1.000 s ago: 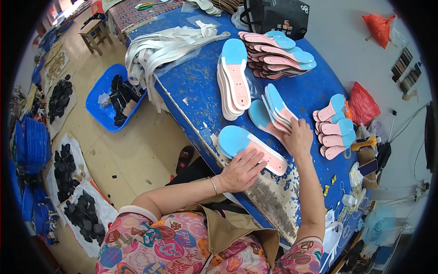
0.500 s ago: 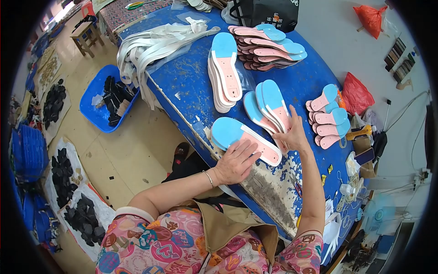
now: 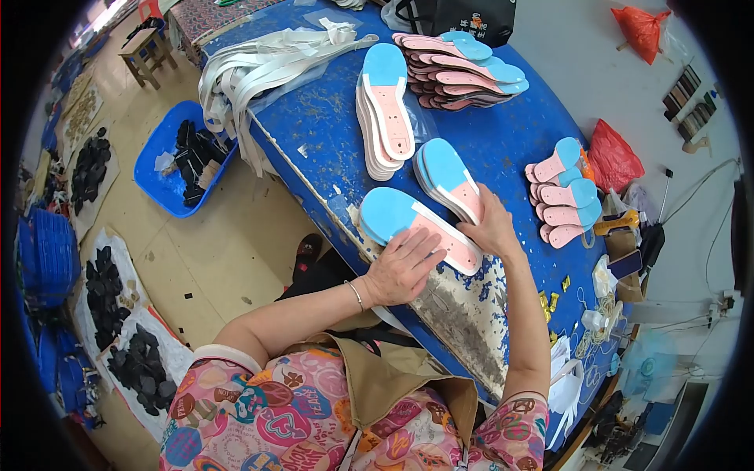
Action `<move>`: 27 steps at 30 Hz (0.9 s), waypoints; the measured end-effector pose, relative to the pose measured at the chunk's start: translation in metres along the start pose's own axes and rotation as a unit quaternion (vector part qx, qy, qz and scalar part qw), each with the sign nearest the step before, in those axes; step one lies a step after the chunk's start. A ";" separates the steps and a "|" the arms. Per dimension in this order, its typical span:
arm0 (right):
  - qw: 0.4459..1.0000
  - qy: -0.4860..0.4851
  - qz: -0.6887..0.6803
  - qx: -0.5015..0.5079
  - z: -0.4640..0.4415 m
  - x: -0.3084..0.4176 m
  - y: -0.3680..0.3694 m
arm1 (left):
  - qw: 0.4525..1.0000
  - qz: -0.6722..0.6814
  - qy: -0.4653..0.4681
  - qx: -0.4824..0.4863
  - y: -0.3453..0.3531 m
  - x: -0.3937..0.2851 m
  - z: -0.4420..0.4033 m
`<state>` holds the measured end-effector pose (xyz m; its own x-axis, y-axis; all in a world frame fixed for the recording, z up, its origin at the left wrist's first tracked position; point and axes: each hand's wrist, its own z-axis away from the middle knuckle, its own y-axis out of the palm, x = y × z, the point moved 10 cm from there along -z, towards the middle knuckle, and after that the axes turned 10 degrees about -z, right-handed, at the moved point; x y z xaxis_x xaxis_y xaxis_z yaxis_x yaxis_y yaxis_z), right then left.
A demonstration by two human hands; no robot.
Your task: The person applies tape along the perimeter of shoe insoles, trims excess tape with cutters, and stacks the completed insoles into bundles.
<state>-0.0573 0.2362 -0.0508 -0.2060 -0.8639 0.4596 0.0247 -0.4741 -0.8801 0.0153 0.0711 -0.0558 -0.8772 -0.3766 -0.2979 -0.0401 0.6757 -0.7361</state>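
Note:
My left hand [image 3: 402, 268] lies with its fingers spread on a blue and pink insole with a white edge [image 3: 444, 239], near the table's front edge. Another blue heel shows under that insole. Just behind it, my right hand [image 3: 491, 228] is wrapped round the pink end of a small insole stack [image 3: 443, 166], thumb on the near side and fingers on the far side. The stack's insoles lie almost aligned. A taller stack of white-edged insoles [image 3: 386, 102] lies farther back, touched by neither hand.
Piled insoles [image 3: 463, 74] lie at the back of the blue table [image 3: 314, 149], with smaller insoles [image 3: 567, 200] at the right. White straps [image 3: 259, 78] hang over the left edge above a blue basin [image 3: 161, 184]. A black bag [image 3: 463, 17] stands behind.
The insoles at my right hand came down from a raised, fanned position and drew together into one stack. My right fingers closed round them. My left hand stayed on the front insole.

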 end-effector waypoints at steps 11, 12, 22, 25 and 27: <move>0.950 0.145 -0.247 0.125 -0.016 -0.044 0.020 | 1.000 -0.005 0.000 0.009 0.000 0.000 0.000; 0.950 0.144 -0.248 0.126 -0.015 -0.046 0.021 | 1.000 -0.003 0.003 0.014 0.001 0.000 0.001; 0.933 0.017 -0.356 0.055 0.034 0.013 -0.056 | 0.993 0.084 0.037 -0.074 -0.023 -0.010 0.010; 0.946 -0.016 -0.280 0.163 0.032 0.034 -0.010 | 0.961 0.276 -0.018 -0.020 -0.018 -0.023 0.031; 0.956 -0.033 -0.220 0.190 0.027 0.042 0.011 | 0.925 0.361 -0.109 0.042 -0.005 -0.023 0.040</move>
<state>-0.0388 0.1901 -0.0374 -0.2156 -0.5695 0.7932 0.3072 -0.8106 -0.4985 0.0547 0.0507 -0.0699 -0.5440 0.0292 -0.8386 0.5635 0.7532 -0.3393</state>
